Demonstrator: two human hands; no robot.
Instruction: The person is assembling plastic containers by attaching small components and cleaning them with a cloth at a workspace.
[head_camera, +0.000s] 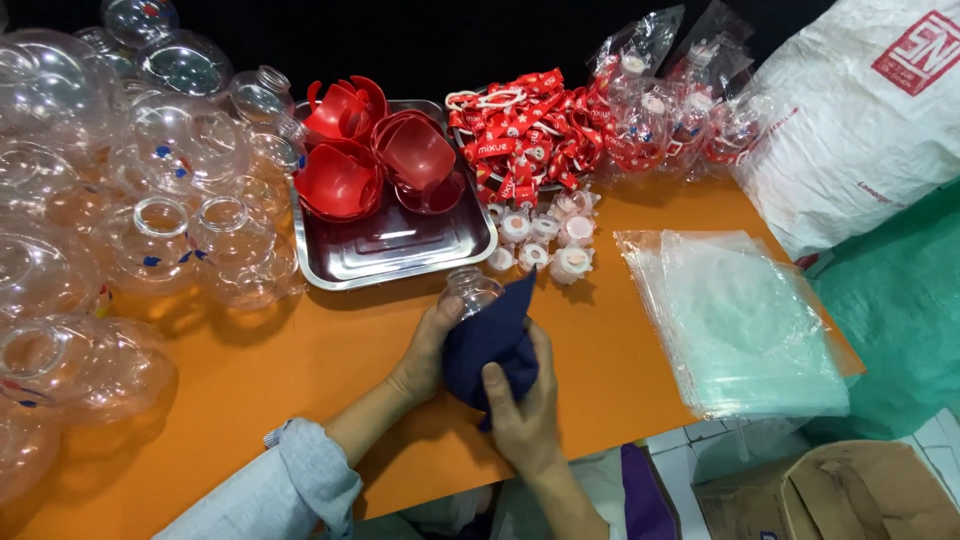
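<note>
Orange table (300, 370) against a black backdrop (420, 40), green sheeting (900, 310) and cardboard box (850, 495) alongside.

1. The left hand (428, 352) reaches in from the bench's near edge, forearm in a rolled pale sleeve, fingers curled closed.
2. The right hand (524, 408) sits just beside it, fingers folded shut, wrist bare.

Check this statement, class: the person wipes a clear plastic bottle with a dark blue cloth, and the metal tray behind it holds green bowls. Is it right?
Not quite. The head view shows the bowls in the metal tray are red, not green. The rest stands: both hands wrap a dark blue cloth round a clear plastic bottle.
</note>
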